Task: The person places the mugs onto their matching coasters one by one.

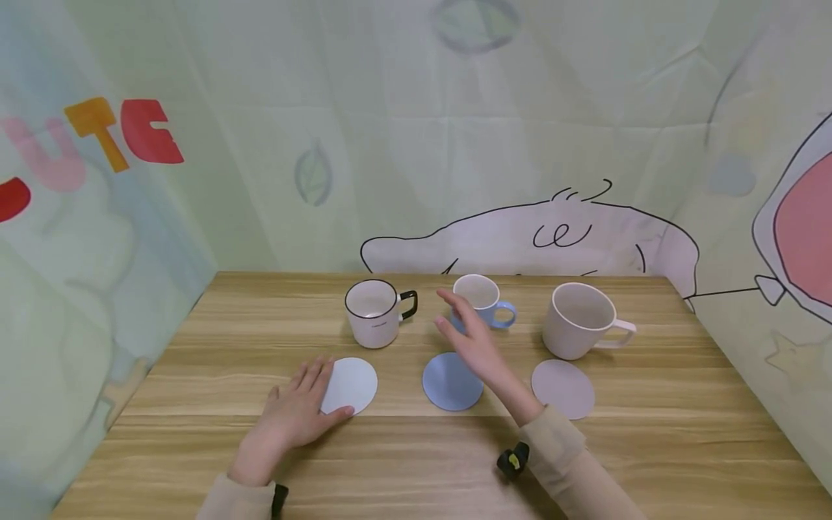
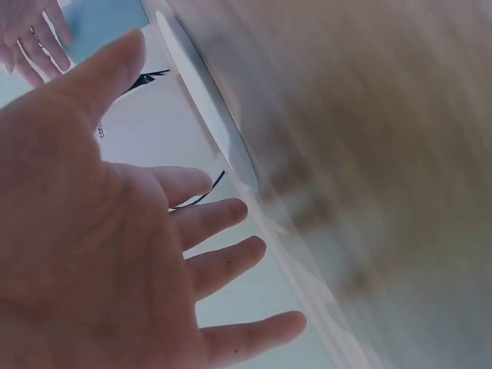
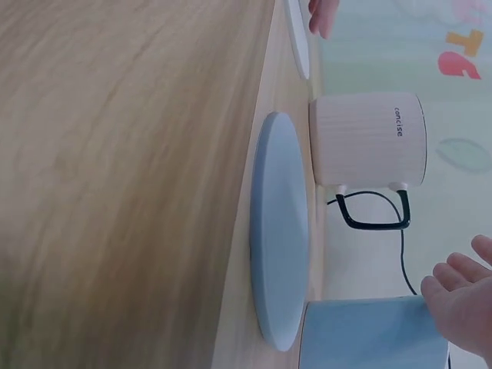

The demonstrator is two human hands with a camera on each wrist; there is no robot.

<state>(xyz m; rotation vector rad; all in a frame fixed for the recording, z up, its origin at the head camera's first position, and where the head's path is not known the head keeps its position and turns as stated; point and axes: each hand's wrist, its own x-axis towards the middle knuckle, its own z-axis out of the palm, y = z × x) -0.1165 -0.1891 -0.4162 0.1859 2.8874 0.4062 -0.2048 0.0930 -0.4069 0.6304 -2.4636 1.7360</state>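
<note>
My left hand (image 1: 295, 412) is at the left edge of a round white coaster (image 1: 354, 386), palm down, fingers straight and thumb spread. In the left wrist view its fingers (image 2: 223, 269) look apart from the tabletop. My right hand (image 1: 473, 341), fingers extended, is held in front of a small blue mug (image 1: 486, 315) with a pale inside. In the right wrist view that hand (image 3: 461, 300) overlaps the mug's rim; whether it touches, I cannot tell. A round blue coaster (image 1: 447, 386) lies in front of the blue mug. Neither hand holds anything.
A white mug (image 1: 373, 326) with a black rim and handle stands behind the white coaster. At the right, a larger pale pink mug (image 1: 568, 332) stands behind a mauve coaster (image 1: 564, 391). Printed cloth (image 1: 416, 166) hangs behind the wooden table (image 1: 403, 462).
</note>
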